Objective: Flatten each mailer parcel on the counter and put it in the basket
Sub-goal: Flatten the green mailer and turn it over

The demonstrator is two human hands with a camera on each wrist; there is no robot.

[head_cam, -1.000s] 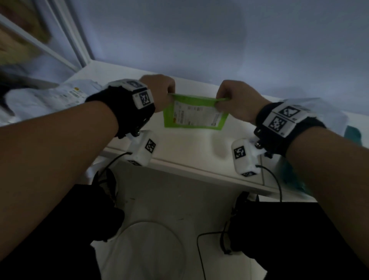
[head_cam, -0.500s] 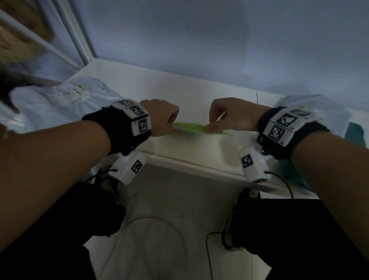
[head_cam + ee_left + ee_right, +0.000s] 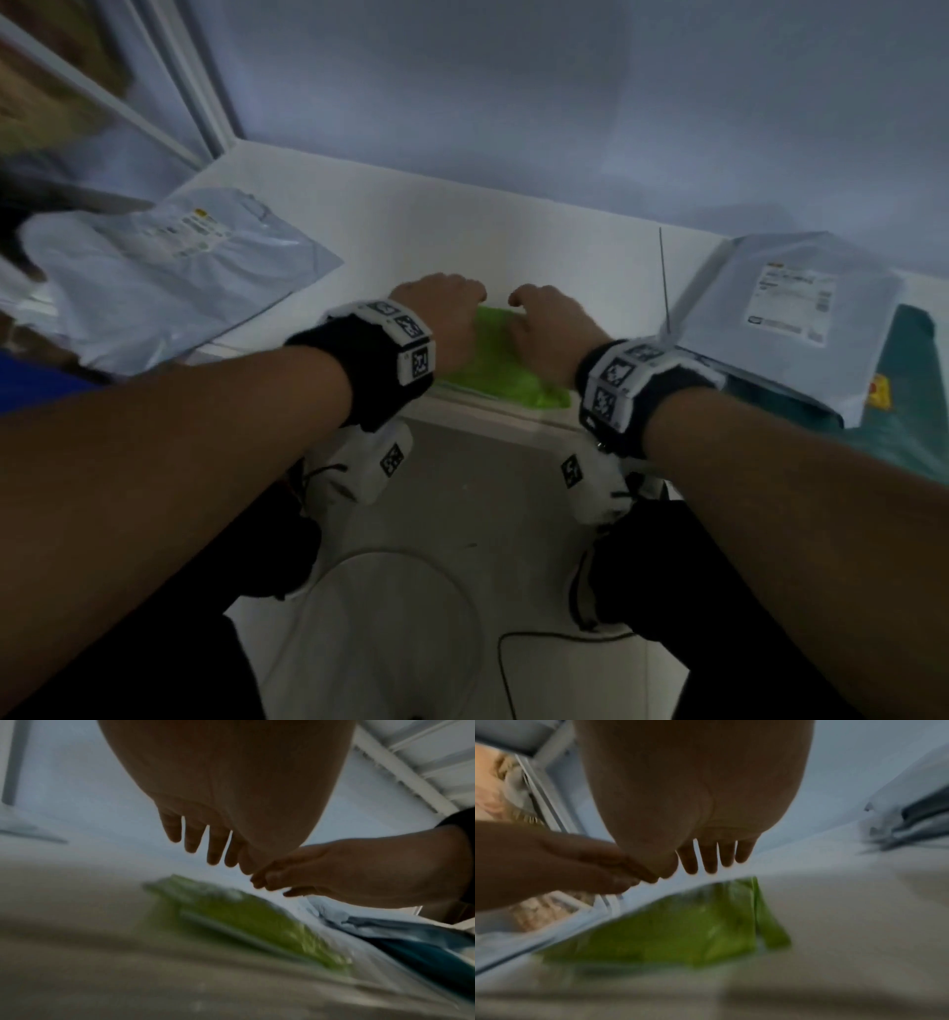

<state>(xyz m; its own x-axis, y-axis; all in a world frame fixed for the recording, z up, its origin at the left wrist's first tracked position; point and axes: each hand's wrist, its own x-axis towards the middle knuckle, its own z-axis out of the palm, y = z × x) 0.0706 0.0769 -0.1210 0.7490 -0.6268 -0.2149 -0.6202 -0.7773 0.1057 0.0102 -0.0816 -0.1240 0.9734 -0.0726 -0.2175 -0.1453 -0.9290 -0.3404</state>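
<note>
A green mailer (image 3: 495,362) lies flat on the white counter (image 3: 411,241), right at its front edge. My left hand (image 3: 449,308) and right hand (image 3: 539,318) are side by side over it, knuckles up. In the left wrist view my left hand (image 3: 203,852) hangs above the blurred green mailer (image 3: 244,921), fingers loose and holding nothing. The right wrist view shows my right hand (image 3: 713,862) the same way above the green mailer (image 3: 680,929). Whether the palms touch the mailer I cannot tell. No basket is clearly in view.
A crumpled grey mailer (image 3: 169,282) lies on the counter at the left. Another grey mailer with a label (image 3: 785,318) lies at the right, partly on a teal item (image 3: 914,426). A wall stands close behind the counter.
Both hands brought the green mailer down from upright in the air to flat on the counter's front edge, then let go of its top corners and moved over it.
</note>
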